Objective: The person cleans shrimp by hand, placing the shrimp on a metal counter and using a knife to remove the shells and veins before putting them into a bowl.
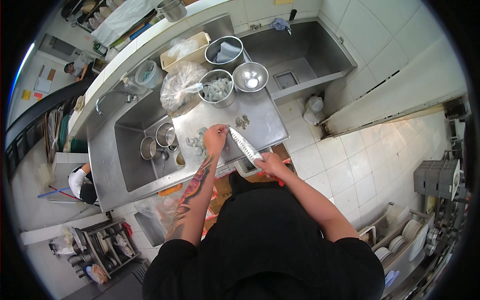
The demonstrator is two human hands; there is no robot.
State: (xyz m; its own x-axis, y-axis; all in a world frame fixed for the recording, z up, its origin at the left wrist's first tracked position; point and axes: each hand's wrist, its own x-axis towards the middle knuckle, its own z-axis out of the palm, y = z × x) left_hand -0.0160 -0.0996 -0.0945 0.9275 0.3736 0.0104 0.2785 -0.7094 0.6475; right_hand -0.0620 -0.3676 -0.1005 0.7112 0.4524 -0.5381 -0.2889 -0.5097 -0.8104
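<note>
My right hand (pixel 271 164) is wrapped round the handle of a knife (pixel 244 145), whose broad silvery blade has rows of dimples. Its tip points away from me and reaches the fingers of my left hand (pixel 215 137). Those fingers are pinched on a small grey shrimp, mostly hidden by them, just over the steel counter (pixel 272 120). Left of that hand lies a loose group of grey peeled shrimp (pixel 196 142). A little pile of dark scraps (pixel 242 121) sits beyond the knife. Farther back, a round steel pot (pixel 218 89) holds more grey shrimp.
Behind stand a shiny steel bowl (pixel 250 77), another pot (pixel 224 52), a clear plastic bag (pixel 181 87) and a cream tub (pixel 185 50). At left, a sink (pixel 131 145) contains steel pots; a second sink (pixel 320 50) lies far right. A crouching person (pixel 80 182) is at left.
</note>
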